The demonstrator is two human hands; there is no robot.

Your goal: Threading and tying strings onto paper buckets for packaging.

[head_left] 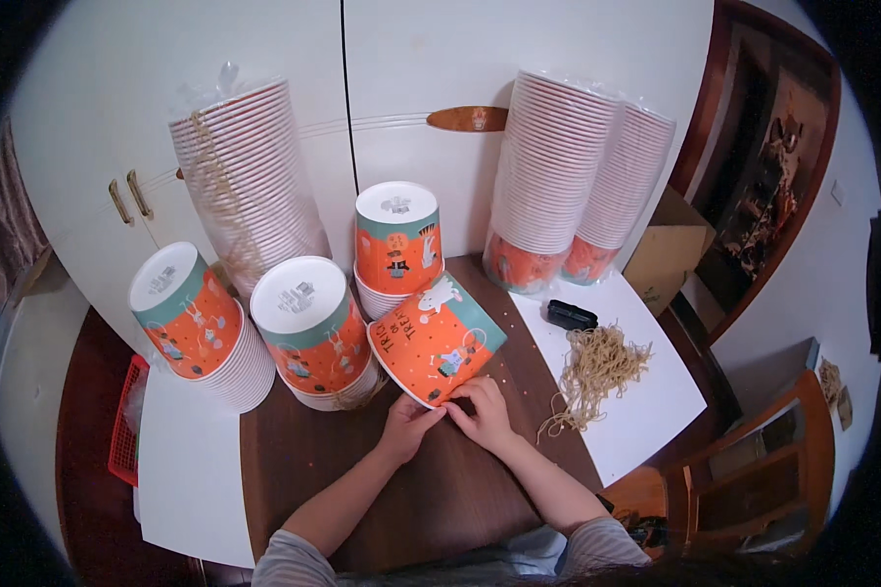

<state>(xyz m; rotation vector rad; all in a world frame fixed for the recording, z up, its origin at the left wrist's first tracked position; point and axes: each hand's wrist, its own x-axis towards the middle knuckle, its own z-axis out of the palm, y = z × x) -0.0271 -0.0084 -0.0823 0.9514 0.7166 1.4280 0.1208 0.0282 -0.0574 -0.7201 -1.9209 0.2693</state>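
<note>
We see the tipped cup (439, 339) on the tabletop (440, 479), cup stacks (308, 328) left and behind, string bundle (597, 367) right.

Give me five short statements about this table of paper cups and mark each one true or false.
1. Both hands are at the rim of the tipped cup. True: the left hand and the right hand meet at its lower edge.
2. The tipped cup stands upright on the brown table. False: it lies on its side, mouth toward the person.
3. A pile of tan string lies to the right of the hands. True.
4. The small black object sits inside a cup. False: it lies on the white surface near the string.
5. The tall wrapped stacks stand at the back right. True.
</note>
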